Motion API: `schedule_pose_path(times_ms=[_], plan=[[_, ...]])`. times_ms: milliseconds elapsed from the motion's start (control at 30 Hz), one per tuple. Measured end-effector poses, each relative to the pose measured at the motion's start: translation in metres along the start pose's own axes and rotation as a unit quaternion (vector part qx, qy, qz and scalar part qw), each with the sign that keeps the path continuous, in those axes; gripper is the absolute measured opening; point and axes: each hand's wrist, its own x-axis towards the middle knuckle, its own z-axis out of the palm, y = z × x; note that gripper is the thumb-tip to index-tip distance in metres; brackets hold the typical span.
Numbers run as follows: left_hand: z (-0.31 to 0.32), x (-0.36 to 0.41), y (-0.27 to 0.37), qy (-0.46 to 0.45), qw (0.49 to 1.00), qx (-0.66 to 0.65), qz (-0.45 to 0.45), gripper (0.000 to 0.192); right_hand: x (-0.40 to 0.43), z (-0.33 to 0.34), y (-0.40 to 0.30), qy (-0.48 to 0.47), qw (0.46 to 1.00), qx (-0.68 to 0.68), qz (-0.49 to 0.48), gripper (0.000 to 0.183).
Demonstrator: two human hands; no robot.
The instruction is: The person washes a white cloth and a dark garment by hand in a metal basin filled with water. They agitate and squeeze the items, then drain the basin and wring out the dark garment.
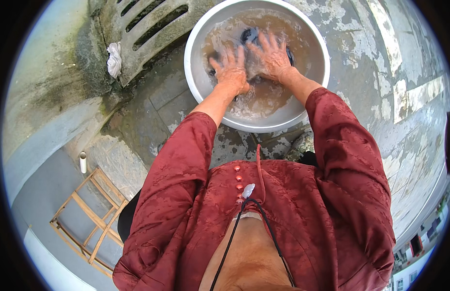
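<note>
A wide metal basin (321, 58) with a pale rim sits on the floor in front of me, partly filled with murky brown water (268, 96). My left hand (230, 71) is palm down at the water's surface, its fingers apart. Close beside it, my right hand (270, 56) is also palm down with fingers spread. Dark, wet material (249, 34), perhaps cloth, breaks the surface just past my fingers, and more dark bits show around both hands. The murk hides most of it. Neither hand visibly grips anything.
A slotted concrete slab (152, 32) stands left of the basin, with a crumpled white cloth or paper (114, 60) at its edge. Further left are a short white pipe (83, 162) and a wooden frame (97, 218). The patchy stone floor (166, 98) looks wet.
</note>
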Motion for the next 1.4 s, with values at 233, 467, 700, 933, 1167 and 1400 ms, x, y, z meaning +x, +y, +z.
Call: schedule_pose_path(times_ms=[233,467,700,933,1167,1400], plan=[[-0.002,-0.002,-0.022,0.080,0.979,-0.158,0.098,0.109,-0.006,0.001,0.038,0.102,0.977,0.158,0.100,0.063],[-0.010,-0.041,-0.031,0.230,0.825,-0.504,-0.115,0.084,-0.009,-0.015,0.041,-0.054,0.969,0.164,0.178,0.052],[-0.006,-0.045,-0.021,-0.143,0.469,-0.860,-0.142,0.108,-0.010,-0.017,-0.015,-0.074,0.880,0.461,0.087,0.038],[-0.015,-0.065,-0.038,-0.098,0.354,-0.930,-0.011,0.092,-0.045,-0.126,-0.100,-0.192,0.665,0.721,-0.044,0.029],[-0.018,-0.082,-0.016,0.067,0.595,-0.800,0.038,0.065,-0.045,-0.105,-0.123,-0.037,0.890,0.432,-0.137,0.046],[0.021,-0.043,-0.004,-0.104,0.270,-0.956,-0.045,0.031,-0.003,-0.054,-0.039,0.016,0.976,0.196,0.090,0.054]])
